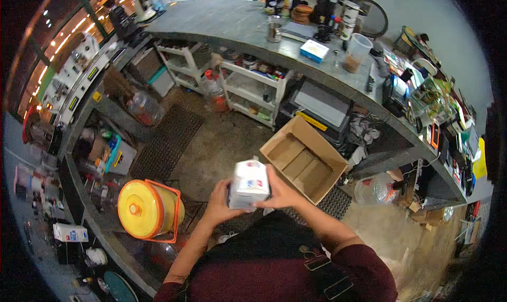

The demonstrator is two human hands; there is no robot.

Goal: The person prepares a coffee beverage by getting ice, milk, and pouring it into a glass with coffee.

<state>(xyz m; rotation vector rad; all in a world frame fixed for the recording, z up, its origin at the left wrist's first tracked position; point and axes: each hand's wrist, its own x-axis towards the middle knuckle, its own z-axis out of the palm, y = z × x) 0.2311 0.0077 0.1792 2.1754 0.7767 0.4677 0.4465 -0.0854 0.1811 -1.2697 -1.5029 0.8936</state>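
Shirt [240, 278] below fingers [271, 175] | carton [249, 183] gripped between left hand [217, 203] and right hand [281, 190] | box [320, 145] right of fingers | step, I judge: holding aloft | next calls for steady two-handed grip

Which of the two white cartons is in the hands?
The centre carton, held between the left hand and right hand; the other carton, at the picture's lower left, is untouched.

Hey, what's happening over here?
A person's left hand and right hand hold a white printed carton between them, in front of the body. An open cardboard box stands to the right, and a yellow lidded cooler with an orange handle to the left. A long grey counter runs ahead.
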